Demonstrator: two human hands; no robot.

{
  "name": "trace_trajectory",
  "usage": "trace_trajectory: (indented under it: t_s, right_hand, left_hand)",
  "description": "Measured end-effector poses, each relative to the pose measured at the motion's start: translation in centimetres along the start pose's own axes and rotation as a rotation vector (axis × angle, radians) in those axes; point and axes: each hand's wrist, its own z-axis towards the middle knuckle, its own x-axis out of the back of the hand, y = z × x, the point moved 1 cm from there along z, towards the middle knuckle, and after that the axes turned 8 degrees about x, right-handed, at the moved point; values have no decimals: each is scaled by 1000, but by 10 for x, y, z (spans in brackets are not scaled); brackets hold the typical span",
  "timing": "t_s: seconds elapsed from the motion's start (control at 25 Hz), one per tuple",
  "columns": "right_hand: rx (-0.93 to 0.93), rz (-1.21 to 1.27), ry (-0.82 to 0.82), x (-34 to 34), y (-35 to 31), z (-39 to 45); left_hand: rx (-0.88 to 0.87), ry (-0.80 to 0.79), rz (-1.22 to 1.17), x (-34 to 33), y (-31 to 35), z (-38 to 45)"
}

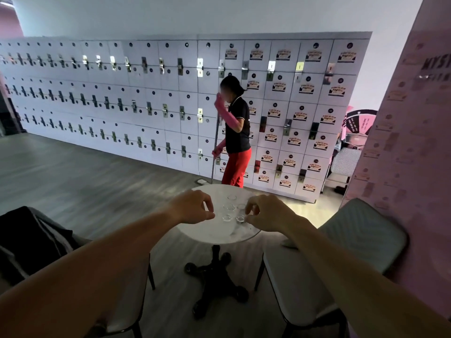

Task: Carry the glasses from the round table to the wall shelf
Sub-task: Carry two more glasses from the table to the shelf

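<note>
Several small clear glasses (231, 207) stand clustered on the round white table (214, 231), just in front of me. My left hand (192, 208) hovers over the table's left side, with its fingers curled in a loose claw just left of the glasses and nothing visible in them. My right hand (268, 213) reaches in from the right. Its fingertips come down on the rim of the nearest right glass (241, 218), and I cannot tell whether they grip it. No wall shelf is in view.
A chair with a dark garment (31, 240) stands at the left and a white cushioned chair (341, 242) at the right. A person with a mop (236, 140) stands just behind the table, before a wall of white lockers (122, 93). A pink wall (410, 142) rises on the right.
</note>
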Motion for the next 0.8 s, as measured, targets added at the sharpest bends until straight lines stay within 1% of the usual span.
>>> trace_trajectory:
  t_s: [0.2, 0.44, 0.64, 0.8]
  right_hand:
    - [-61, -6, 18, -3, 44, 66]
    - [-151, -11, -18, -12, 112, 146]
    - [-209, 35, -80, -44, 153, 195]
    - [-226, 37, -102, -78, 187, 236]
  left_hand:
    - [-44, -29, -1, 0, -13, 96]
    - [-74, -70, 32, -23, -21, 209]
    - [-77, -144, 40, -66, -40, 277]
    - [-80, -174, 14, -107, -65, 332]
